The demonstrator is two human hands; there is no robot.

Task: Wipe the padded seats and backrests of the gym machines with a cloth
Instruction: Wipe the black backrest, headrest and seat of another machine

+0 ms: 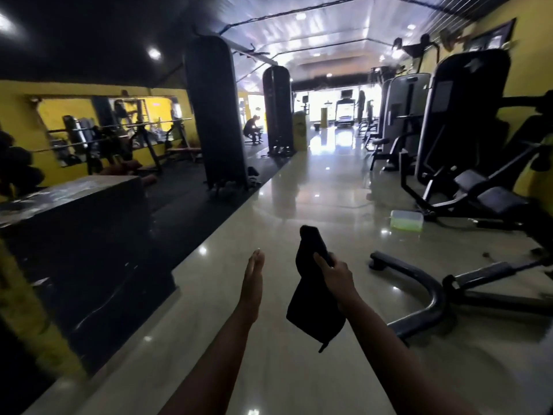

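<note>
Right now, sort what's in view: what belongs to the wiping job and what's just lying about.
Job: dark cloth, gripped by right hand; bench pads on the machine at right.
Lying about: plastic container on the floor; black box at left.

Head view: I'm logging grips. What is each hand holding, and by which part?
The right hand grips the dark cloth by its upper part, the rest hanging; the left hand holds nothing.
</note>
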